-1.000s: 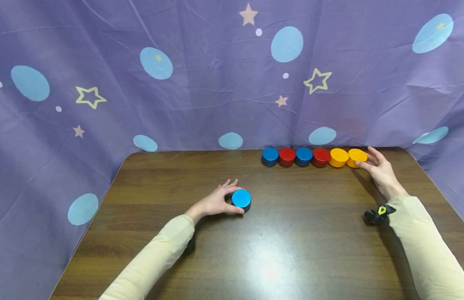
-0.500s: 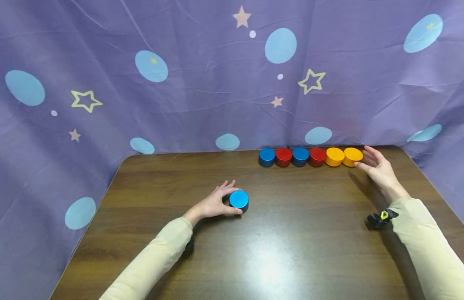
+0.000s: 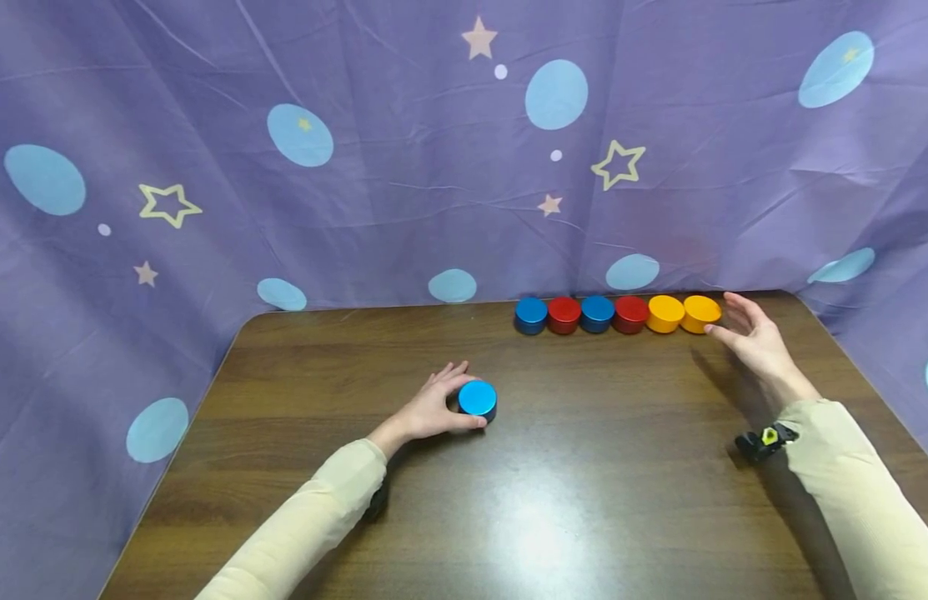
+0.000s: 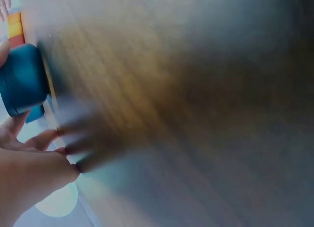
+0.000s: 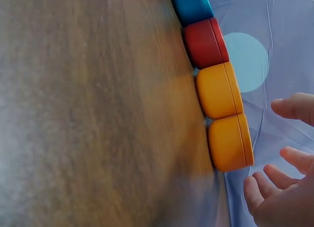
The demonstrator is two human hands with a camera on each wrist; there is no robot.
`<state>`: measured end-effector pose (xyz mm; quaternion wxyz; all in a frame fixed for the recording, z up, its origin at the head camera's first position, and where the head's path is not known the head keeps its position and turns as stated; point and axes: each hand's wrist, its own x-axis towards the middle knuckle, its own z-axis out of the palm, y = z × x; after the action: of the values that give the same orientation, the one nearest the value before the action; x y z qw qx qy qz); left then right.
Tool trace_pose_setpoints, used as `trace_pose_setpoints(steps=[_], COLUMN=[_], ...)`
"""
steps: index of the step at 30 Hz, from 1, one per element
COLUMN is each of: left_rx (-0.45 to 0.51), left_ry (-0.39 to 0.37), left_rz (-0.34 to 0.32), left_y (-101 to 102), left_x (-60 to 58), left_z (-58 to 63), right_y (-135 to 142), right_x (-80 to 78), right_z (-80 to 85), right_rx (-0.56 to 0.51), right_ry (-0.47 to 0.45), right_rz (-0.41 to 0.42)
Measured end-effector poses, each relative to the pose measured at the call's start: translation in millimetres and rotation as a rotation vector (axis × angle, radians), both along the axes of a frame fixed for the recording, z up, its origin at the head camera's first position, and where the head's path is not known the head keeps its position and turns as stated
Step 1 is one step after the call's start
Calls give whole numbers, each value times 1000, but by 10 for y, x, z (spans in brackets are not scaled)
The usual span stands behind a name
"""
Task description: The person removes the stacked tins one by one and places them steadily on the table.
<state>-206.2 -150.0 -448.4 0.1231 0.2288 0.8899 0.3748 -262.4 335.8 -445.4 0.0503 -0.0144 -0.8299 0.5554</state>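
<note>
My left hand (image 3: 429, 410) holds a round blue lidded tin (image 3: 478, 400) between thumb and fingers, around the middle of the table. In the left wrist view this tin (image 4: 25, 80) looks upright, with other fingertips touching the wood. At the back, a row of tins runs left to right: blue (image 3: 531, 316), red (image 3: 564, 316), blue (image 3: 597, 315), red (image 3: 631, 315), yellow (image 3: 665, 315) and yellow (image 3: 701, 315). By the row's right end my right hand (image 3: 767, 350) is spread loosely and grips nothing. The right wrist view shows its fingers apart from the end yellow tin (image 5: 229, 143).
The brown wooden table (image 3: 343, 342) ends at the back against a purple patterned curtain (image 3: 388, 183). A black wrist device (image 3: 764, 442) hangs under the right sleeve. Light glares off the tabletop near the front.
My right hand has drawn slightly away from the end yellow tin, which its fingers were around. The left hand keeps its hold on the blue tin. The head view has shifted a little.
</note>
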Motion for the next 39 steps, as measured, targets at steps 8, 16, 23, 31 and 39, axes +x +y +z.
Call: trace_pose_setpoints(steps=[8,16,23,31,39], left_rx=[2,52,21,22,84], left_ry=[35,40,50,95,159], left_rz=[75,166,187,248,292], left_y=[29,38,56,100,162], left_x=[-22,-48,-95,-192,-277], left_z=[42,119,158,137,102], right_y=[-59,-166,-260,-374,-478], right_x=[105,203,248,331,414], right_z=[0,8,-57,-70,-55], right_rx=[48,267,440,618,751], right_ry=[28,160,343,337,232], right_rz=[41,136,178,218,237])
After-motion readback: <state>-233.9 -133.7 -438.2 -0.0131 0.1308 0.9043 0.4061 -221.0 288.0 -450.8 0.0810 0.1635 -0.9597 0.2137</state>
